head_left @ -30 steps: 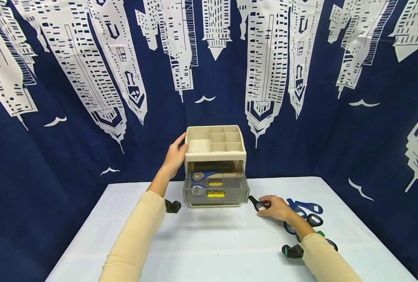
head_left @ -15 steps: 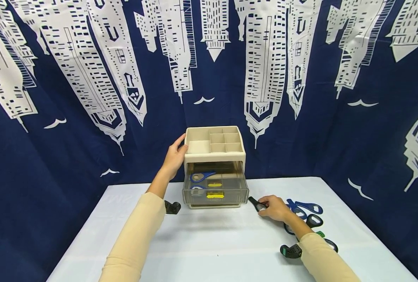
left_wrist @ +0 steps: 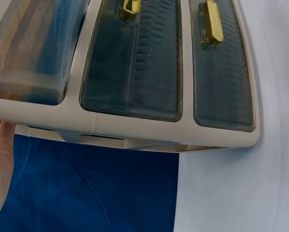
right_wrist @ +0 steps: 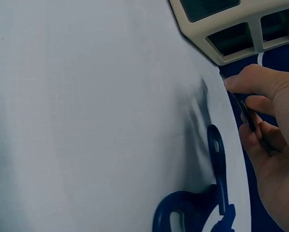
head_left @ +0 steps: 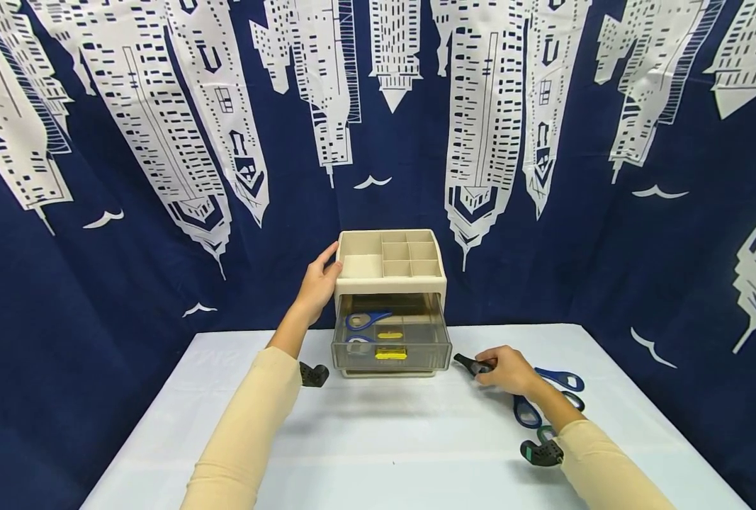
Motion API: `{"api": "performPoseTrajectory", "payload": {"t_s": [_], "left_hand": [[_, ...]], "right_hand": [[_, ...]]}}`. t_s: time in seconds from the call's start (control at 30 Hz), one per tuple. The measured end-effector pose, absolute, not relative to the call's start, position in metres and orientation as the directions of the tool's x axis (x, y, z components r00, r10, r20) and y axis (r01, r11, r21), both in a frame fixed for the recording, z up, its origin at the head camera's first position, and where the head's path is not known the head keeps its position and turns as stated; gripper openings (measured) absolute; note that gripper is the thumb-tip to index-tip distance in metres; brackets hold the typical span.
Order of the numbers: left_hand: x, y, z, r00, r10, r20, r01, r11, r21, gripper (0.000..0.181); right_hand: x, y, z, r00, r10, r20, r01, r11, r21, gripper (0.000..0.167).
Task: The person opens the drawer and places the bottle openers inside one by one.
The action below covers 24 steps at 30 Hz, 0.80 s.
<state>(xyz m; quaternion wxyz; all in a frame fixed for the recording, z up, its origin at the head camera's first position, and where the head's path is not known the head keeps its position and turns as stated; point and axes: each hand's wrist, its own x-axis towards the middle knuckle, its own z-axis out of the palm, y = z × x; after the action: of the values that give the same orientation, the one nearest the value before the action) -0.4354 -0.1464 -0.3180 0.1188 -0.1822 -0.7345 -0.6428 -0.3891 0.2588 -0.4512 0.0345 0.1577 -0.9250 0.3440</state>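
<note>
A cream drawer unit (head_left: 390, 285) with a compartmented top stands at the back of the table. Its clear grey upper drawer (head_left: 358, 358), with a yellow handle, is pulled out. Inside lie blue loop-ended pieces (head_left: 378, 314). My left hand (head_left: 317, 287) rests on the unit's left side, fingers fairly straight; in the left wrist view only part of this hand (left_wrist: 0, 164) shows. My right hand (head_left: 508, 370) pinches a black flat piece with a loop (head_left: 467, 363), right of the drawer. In the right wrist view, thumb and fingers hold its dark edge (right_wrist: 245, 113) above the table.
More loop-ended pieces lie on the white table at the right, including blue ones (head_left: 559, 379) and a green one (head_left: 545, 432); the right forearm partly hides them. Dark wrist devices (head_left: 540, 453) sit by both sleeves. A navy patterned cloth (head_left: 288, 212) hangs behind.
The right hand has moved slightly right and up with the black loop-ended piece, which now appears lifted and turned. The left hand stays on the drawer unit; the drawer looks unchanged.
</note>
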Motion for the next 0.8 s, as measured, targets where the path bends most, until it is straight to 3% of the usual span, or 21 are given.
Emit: {"api": "performPoseTrajectory", "payload": {"t_s": [0.23, 0.57, 0.8], "left_hand": [[-0.433, -0.146, -0.317, -0.902, 0.124, 0.415, 0.427, 0.096, 0.899, 0.055], [-0.437, -0.146, -0.318, -0.903, 0.116, 0.414, 0.426, 0.101, 0.899, 0.055], [-0.437, -0.146, -0.318, -0.904, 0.12, 0.411, 0.424, 0.112, 0.899, 0.055]], "right_hand": [[-0.386, 0.263, -0.433, -0.949, -0.26, 0.177, -0.311, 0.687, -0.657, 0.044], [-0.385, 0.266, -0.398, -0.9, -0.328, 0.288, -0.436, 0.641, -0.631, 0.041], [-0.379, 0.267, -0.37, -0.904, -0.316, 0.288, -0.427, 0.648, -0.63, 0.046]]}}
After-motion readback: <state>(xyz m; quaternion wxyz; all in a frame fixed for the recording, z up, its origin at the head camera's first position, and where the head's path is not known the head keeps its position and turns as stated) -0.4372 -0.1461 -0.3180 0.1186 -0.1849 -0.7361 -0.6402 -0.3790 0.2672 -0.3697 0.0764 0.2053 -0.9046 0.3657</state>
